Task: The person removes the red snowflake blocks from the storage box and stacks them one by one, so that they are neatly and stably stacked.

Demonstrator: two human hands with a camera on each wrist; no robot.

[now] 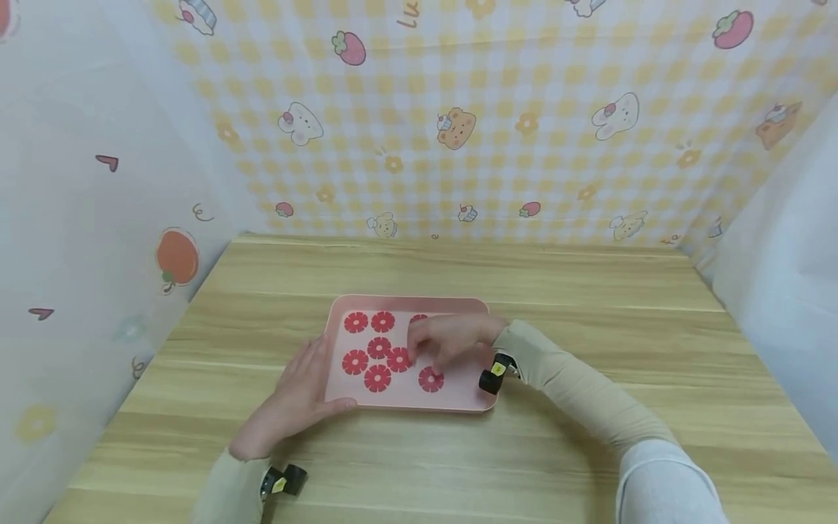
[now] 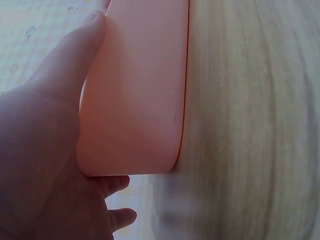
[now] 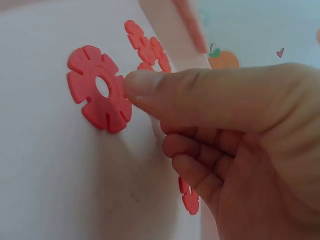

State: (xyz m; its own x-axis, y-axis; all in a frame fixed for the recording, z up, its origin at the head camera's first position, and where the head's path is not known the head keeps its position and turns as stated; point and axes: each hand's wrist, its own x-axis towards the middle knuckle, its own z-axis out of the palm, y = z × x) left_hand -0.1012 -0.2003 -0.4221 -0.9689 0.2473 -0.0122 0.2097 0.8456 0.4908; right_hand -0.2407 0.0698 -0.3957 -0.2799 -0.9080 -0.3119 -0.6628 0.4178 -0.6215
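**Red discs (image 1: 370,378) cluster inside a pink tray (image 1: 461,386)**

At the tray's left near corner, a person's left hand (image 1: 294,397) braces with its thumb along the near rim and fingers stretched beside the left end, spread about the corner rather than clenched. Over the tray's middle hangs the right hand (image 1: 455,335), fingertips down at the edge of one disc; in the right wrist view, its thumb overlaps the outline of another. Thumb and fingertips seem to stand apart in the head view, but the index fingertip is hidden in the wrist view, so whether anything is pinched cannot be told.

At least eight discs show in the tray, most toward its left half, one partly behind the right hand. Thin, notched and holed at the centre, they look like light, stiff plastic: sturdy, perhaps slick, awkward to raise from flat. Finger and thumb on opposite edges, or a nail in a notch, would likely hold best.

Raised walls ring the tray, and discs in its left half sit close enough that a neighbour may shift. Wider gaps lie toward its right end. A wood table (image 1: 419,458) runs past every side of the tray; a patterned backdrop (image 1: 419,182) rises well beyond its far rim.
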